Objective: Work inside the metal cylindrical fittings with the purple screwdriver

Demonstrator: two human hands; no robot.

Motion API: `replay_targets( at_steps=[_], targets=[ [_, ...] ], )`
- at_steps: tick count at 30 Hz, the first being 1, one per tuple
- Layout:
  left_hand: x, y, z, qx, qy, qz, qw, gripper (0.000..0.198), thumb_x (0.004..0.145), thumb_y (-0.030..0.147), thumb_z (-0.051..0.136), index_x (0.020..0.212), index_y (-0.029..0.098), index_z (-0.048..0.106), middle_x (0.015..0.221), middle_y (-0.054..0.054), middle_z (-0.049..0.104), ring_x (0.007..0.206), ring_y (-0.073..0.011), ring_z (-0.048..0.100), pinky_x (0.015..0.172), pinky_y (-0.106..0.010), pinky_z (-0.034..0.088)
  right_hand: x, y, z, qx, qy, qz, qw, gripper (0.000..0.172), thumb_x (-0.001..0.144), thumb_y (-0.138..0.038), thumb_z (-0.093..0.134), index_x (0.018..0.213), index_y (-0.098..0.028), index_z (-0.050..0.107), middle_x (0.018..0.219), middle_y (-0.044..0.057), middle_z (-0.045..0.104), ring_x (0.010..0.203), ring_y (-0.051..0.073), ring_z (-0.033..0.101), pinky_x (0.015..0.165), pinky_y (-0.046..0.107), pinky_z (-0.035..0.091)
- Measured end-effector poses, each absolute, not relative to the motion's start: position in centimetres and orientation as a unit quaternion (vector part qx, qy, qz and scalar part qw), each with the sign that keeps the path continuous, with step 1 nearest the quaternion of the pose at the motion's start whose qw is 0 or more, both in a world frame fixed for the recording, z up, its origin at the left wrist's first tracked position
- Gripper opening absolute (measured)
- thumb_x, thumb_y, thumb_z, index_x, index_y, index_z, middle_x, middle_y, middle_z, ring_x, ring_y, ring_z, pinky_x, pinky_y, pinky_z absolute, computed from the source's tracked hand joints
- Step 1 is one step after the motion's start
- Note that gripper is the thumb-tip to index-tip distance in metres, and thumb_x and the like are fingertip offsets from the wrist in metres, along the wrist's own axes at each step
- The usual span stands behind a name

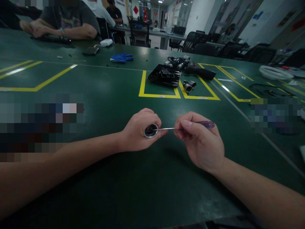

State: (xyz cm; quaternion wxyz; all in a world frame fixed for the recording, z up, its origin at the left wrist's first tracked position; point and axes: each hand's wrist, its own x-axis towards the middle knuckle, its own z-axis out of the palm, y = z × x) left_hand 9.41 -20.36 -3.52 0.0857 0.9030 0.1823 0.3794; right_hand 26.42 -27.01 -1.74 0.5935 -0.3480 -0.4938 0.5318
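Note:
My left hand (pixel 140 130) is wrapped round a short cylindrical part with a silver rim (pixel 150 136), its dark open end turned toward my right hand. Between the fingers of my right hand (pixel 200 140) is a screwdriver (pixel 206 124) with a dark, purplish see-through handle. Its thin metal shaft runs leftward, and the tip reaches into the mouth of the cylindrical part. What the tip touches inside cannot be made out. Both hands are held above the green table (pixel 133 190).
Ahead, yellow tape squares hold a glossy black bag (pixel 164 75), two silver cylindrical parts (pixel 189 86) and a pile of dark metal parts (pixel 178 62). A blue glove (pixel 121 58) lies farther back. Across the table sits a person (pixel 69 22); a white racket-like object (pixel 275 72) is at right.

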Motion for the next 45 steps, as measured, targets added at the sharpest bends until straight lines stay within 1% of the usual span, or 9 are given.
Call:
replay_targets(
  at_steps=[8, 14, 22, 25, 30, 33, 36, 42, 45],
  targets=[
    [9.4, -20.4, -3.5, 0.903, 0.187, 0.378, 0.082, 0.022, 0.079, 0.027, 0.063, 0.067, 0.017, 0.048, 0.059, 0.004, 0.054, 0.059, -0.0115, 0.053, 0.073, -0.03, 0.048, 26.4, -26.9, -1.8, -0.337, -0.483, 0.537, 0.604, 0.016, 0.079, -0.018, 0.054, 0.067, -0.017, 0.064, 0.056, -0.002, 0.052, 0.053, 0.01, 0.043, 0.049, 0.025, 0.03],
    [9.4, -20.4, -3.2, 0.908, 0.182, 0.363, 0.107, 0.019, 0.079, 0.025, 0.062, 0.067, 0.017, 0.049, 0.059, 0.004, 0.054, 0.057, -0.0105, 0.052, 0.073, -0.03, 0.048, 26.6, -27.5, -1.7, -0.34, -0.557, 0.466, 0.598, 0.014, 0.081, -0.02, 0.056, 0.069, -0.018, 0.063, 0.062, -0.001, 0.053, 0.058, 0.012, 0.046, 0.053, 0.027, 0.032],
    [9.4, -20.3, -3.1, 0.909, 0.17, 0.367, 0.105, 0.019, 0.079, 0.025, 0.062, 0.066, 0.016, 0.05, 0.057, 0.004, 0.053, 0.055, -0.0109, 0.052, 0.071, -0.031, 0.047, 26.5, -27.8, -1.7, -0.329, -0.593, 0.43, 0.596, 0.015, 0.084, -0.019, 0.053, 0.072, -0.018, 0.062, 0.065, 0.0, 0.053, 0.061, 0.012, 0.046, 0.053, 0.027, 0.034],
    [9.4, -20.3, -3.2, 0.91, 0.165, 0.364, 0.107, 0.019, 0.08, 0.025, 0.06, 0.067, 0.017, 0.05, 0.057, 0.004, 0.052, 0.054, -0.0103, 0.05, 0.072, -0.031, 0.047, 26.6, -28.0, -1.4, -0.323, -0.637, 0.373, 0.592, 0.016, 0.085, -0.017, 0.052, 0.072, -0.017, 0.061, 0.064, 0.0, 0.053, 0.06, 0.012, 0.047, 0.054, 0.028, 0.036],
    [9.3, -20.2, -3.4, 0.912, 0.169, 0.36, 0.104, 0.018, 0.08, 0.025, 0.057, 0.067, 0.017, 0.048, 0.059, 0.003, 0.052, 0.055, -0.0106, 0.048, 0.074, -0.032, 0.047, 26.5, -28.6, -0.5, -0.312, -0.77, 0.218, 0.512, 0.013, 0.082, -0.01, 0.048, 0.075, -0.016, 0.058, 0.064, 0.003, 0.055, 0.059, 0.014, 0.05, 0.056, 0.03, 0.04],
    [9.3, -20.3, -3.4, 0.912, 0.166, 0.36, 0.102, 0.019, 0.081, 0.026, 0.056, 0.067, 0.017, 0.048, 0.058, 0.003, 0.052, 0.055, -0.0107, 0.048, 0.074, -0.032, 0.047, 26.4, -28.8, 0.0, -0.299, -0.802, 0.176, 0.486, 0.013, 0.08, -0.007, 0.047, 0.074, -0.016, 0.056, 0.063, 0.004, 0.057, 0.06, 0.015, 0.052, 0.057, 0.031, 0.041],
    [9.3, -20.3, -3.3, 0.914, 0.171, 0.353, 0.106, 0.019, 0.081, 0.027, 0.055, 0.066, 0.018, 0.048, 0.059, 0.003, 0.053, 0.055, -0.0108, 0.049, 0.075, -0.032, 0.047, 26.4, -28.8, 0.2, -0.325, -0.781, 0.207, 0.492, 0.014, 0.081, -0.009, 0.047, 0.073, -0.016, 0.056, 0.062, 0.002, 0.055, 0.057, 0.013, 0.05, 0.054, 0.029, 0.04],
    [9.4, -20.3, -3.1, 0.918, 0.171, 0.343, 0.103, 0.018, 0.081, 0.027, 0.057, 0.068, 0.017, 0.049, 0.058, 0.003, 0.054, 0.056, -0.0111, 0.052, 0.074, -0.032, 0.047, 26.4, -28.4, -0.9, -0.354, -0.647, 0.363, 0.57, 0.018, 0.085, -0.018, 0.052, 0.068, -0.018, 0.058, 0.063, -0.001, 0.052, 0.059, 0.012, 0.047, 0.054, 0.027, 0.035],
    [9.4, -20.4, -3.1, 0.918, 0.17, 0.343, 0.101, 0.019, 0.081, 0.026, 0.059, 0.067, 0.017, 0.05, 0.058, 0.003, 0.055, 0.055, -0.0106, 0.052, 0.074, -0.031, 0.047, 26.4, -28.1, -1.3, -0.364, -0.601, 0.411, 0.581, 0.017, 0.084, -0.019, 0.053, 0.069, -0.018, 0.06, 0.064, -0.002, 0.052, 0.059, 0.012, 0.046, 0.053, 0.027, 0.033]
  ],
)
